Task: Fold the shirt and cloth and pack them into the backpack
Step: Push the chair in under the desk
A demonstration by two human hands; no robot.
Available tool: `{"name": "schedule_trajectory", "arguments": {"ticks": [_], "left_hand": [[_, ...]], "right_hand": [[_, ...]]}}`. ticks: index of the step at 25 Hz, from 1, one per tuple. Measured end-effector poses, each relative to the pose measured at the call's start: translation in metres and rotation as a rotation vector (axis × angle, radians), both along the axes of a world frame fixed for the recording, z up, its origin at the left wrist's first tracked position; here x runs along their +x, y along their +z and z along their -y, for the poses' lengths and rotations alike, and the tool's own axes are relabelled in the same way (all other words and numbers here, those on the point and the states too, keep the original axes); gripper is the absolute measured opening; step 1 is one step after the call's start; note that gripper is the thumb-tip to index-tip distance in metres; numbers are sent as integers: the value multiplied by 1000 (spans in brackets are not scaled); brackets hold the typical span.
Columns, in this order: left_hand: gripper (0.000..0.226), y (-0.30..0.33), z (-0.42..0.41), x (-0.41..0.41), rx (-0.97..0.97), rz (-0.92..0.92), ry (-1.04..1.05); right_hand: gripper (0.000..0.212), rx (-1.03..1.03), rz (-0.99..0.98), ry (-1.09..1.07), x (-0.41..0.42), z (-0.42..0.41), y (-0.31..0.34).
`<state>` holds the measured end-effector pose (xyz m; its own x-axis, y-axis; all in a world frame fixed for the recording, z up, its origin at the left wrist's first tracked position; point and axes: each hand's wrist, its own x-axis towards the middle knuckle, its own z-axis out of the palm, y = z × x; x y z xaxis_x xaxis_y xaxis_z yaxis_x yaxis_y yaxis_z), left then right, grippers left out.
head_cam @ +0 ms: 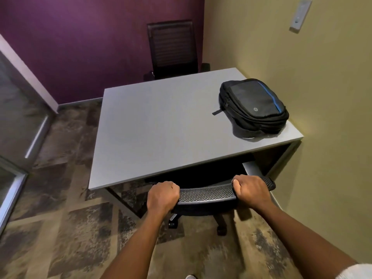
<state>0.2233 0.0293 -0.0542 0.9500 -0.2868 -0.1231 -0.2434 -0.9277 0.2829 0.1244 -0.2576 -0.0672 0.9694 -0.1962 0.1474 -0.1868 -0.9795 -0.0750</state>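
Near chair [209, 195] seat hidden under table [161, 125].

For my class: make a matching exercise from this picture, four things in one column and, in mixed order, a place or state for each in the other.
Things:
1. backpack
2. near chair
3. far chair
4. light switch

Places or states:
A. gripped by both hands
B. on the yellow wall
C. lying on the table's right side
D. against the purple wall

Pairs: 1-C, 2-A, 3-D, 4-B
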Motion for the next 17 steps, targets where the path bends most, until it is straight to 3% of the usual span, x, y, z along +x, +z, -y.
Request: {"name": "schedule_trajectory", "arguments": {"ticks": [17], "left_hand": [[43, -1, 68, 59, -23, -59, 202]], "right_hand": [[40, -13, -79, 171, 110, 80, 3]]}}
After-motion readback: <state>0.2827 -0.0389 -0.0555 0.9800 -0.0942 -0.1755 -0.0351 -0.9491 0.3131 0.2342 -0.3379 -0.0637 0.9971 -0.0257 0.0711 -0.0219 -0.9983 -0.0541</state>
